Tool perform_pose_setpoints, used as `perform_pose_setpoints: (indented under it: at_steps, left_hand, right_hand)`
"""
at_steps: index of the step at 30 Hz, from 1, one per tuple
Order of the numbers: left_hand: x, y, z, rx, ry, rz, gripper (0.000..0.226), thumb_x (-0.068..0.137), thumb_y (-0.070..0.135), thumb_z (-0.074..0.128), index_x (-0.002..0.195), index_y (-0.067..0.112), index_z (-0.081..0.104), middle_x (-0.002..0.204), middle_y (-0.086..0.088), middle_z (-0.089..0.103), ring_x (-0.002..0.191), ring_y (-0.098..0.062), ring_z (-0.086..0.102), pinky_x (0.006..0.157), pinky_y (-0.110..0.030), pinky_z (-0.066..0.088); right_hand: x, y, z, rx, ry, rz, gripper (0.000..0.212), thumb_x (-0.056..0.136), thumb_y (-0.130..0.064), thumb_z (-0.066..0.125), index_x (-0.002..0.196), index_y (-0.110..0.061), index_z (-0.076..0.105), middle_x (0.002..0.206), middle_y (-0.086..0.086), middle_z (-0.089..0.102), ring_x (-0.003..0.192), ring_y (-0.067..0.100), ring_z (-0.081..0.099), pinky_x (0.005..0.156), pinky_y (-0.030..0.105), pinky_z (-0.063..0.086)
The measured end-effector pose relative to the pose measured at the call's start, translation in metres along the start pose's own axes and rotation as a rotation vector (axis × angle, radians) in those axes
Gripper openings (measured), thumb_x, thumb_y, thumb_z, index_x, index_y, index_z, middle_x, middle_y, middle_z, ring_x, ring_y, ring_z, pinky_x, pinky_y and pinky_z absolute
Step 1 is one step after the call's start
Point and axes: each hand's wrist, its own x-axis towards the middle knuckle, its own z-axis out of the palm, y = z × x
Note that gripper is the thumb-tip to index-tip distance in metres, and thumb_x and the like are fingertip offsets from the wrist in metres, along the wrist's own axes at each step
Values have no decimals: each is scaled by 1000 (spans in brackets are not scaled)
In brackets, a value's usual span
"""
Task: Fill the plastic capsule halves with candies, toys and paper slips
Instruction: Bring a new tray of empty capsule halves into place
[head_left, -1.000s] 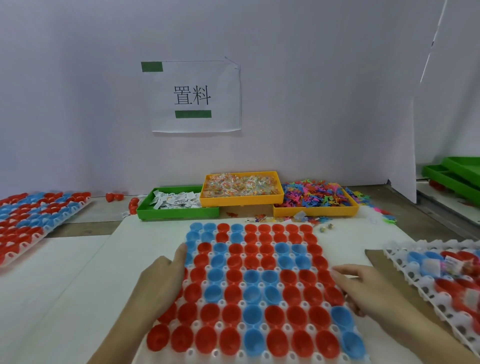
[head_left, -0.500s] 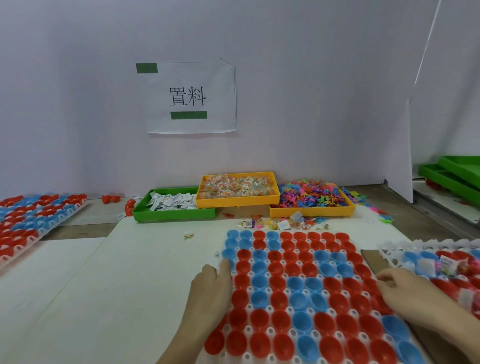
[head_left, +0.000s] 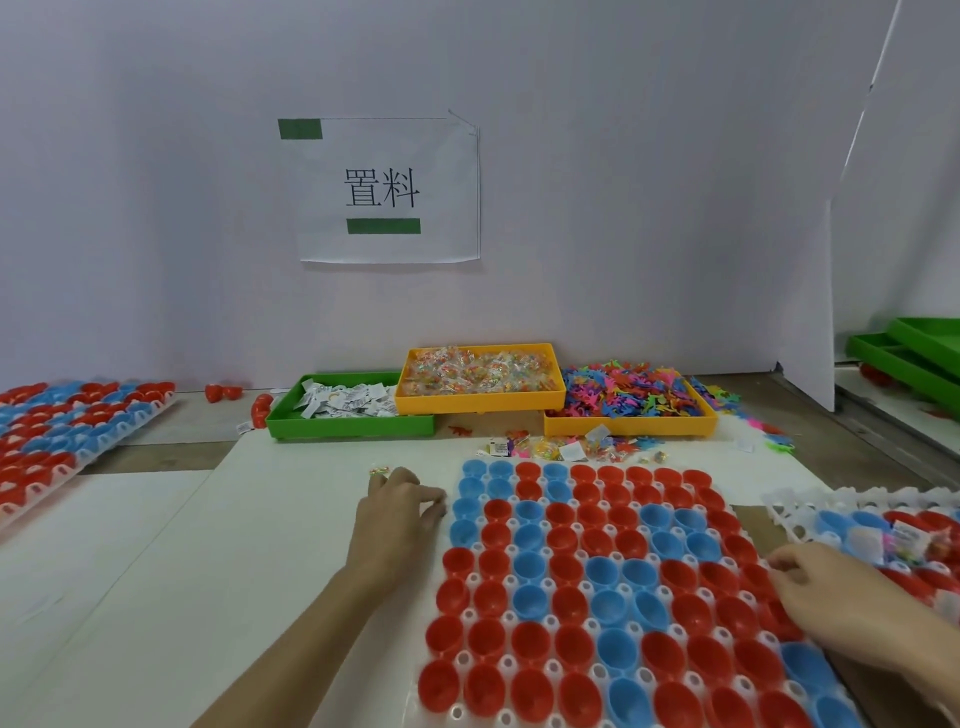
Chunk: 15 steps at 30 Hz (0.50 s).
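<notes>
1. The tray of capsule halves (head_left: 597, 582) lies flat on the desk (head_left: 156, 597) right in front of the person, its red and blue cups open side up. None that I can see holds anything yet.
2. Its long side appears to run away from the person, toward the three bins at the back wall, though the wide lens bends this.
3. The left hand (head_left: 397, 512) rests at the tray's far left corner, fingers loosely bent, tips touching the rim or just beside it. I cannot tell whether this grip is pinching anything.
4. The right hand (head_left: 836, 608) lies on the tray's right edge, fingers curled over the outer cups. Whether it grips the tray or only rests there is hard to make out.
5. The supplies all lie beyond the tray's far edge: the green bin of paper slips (head_left: 348, 410) to the left, the yellow bin of candies (head_left: 480, 376) in the middle, the bin of small toys (head_left: 631, 402) to the right.
6. My judgement is that the left hand is nearer the paper slips and candies; the right hand would have to cross the whole tray.
7. Loose pieces (head_left: 566, 448) lie scattered just beyond the tray's far edge, nearest of all.
8. A second tray (head_left: 883, 540) on the right, partly filled, is cut off by the frame, as is the near edge of the main tray.
9. A third tray (head_left: 62, 431) sits far left, well apart.
</notes>
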Motion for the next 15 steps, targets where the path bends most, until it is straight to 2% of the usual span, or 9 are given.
perform_pose_setpoints:
  at_steps: [4, 7, 10, 11, 14, 15]
  left_hand:
    - [3, -14, -5, 67, 128, 16, 14, 91, 27, 69, 102, 26, 78, 109, 4, 66, 104, -15, 48, 83, -31, 44]
    - [4, -29, -12, 58, 168, -51, 9, 88, 23, 72, 94, 20, 78, 108, -1, 69, 104, -19, 52, 85, -35, 48]
    - [10, -43, -22, 7, 156, -113, 5, 88, 23, 72, 88, 18, 73, 107, -6, 67, 103, -23, 51, 84, -37, 46]
    - [14, -47, -25, -22, 149, -124, 5, 88, 22, 72, 85, 18, 71, 107, -8, 66, 103, -24, 50, 82, -35, 43]
    - [27, -53, -32, -81, 111, -129, 14, 86, 22, 75, 77, 20, 65, 109, -9, 67, 103, -25, 52, 81, -31, 37]
    - [31, -53, -33, -94, 94, -122, 15, 85, 22, 76, 76, 18, 65, 110, -9, 68, 105, -25, 54, 82, -30, 36]
  right_hand:
    - [-2, 0, 0, -11, 5, -15, 11, 105, -37, 43, 98, -35, 51, 92, -18, 62, 84, -2, 62, 60, 13, 45]
    - [-5, -4, 1, -37, -10, -21, 19, 105, -34, 42, 114, -29, 57, 96, -16, 63, 87, -2, 62, 66, 14, 47]
    - [-8, -11, 3, -47, -24, -31, 31, 106, -34, 42, 131, -23, 55, 107, -13, 61, 89, -2, 58, 76, 16, 48]
    - [-10, -14, 4, -45, -25, -39, 33, 106, -34, 41, 134, -22, 54, 109, -12, 60, 86, -2, 57, 74, 15, 47]
    - [-11, -25, 8, -22, -36, -60, 32, 106, -34, 41, 132, -22, 55, 95, -17, 59, 70, -2, 56, 55, 10, 40]
    - [-11, -28, 10, -16, -40, -64, 33, 106, -35, 41, 132, -23, 55, 92, -16, 59, 68, -2, 55, 53, 11, 39]
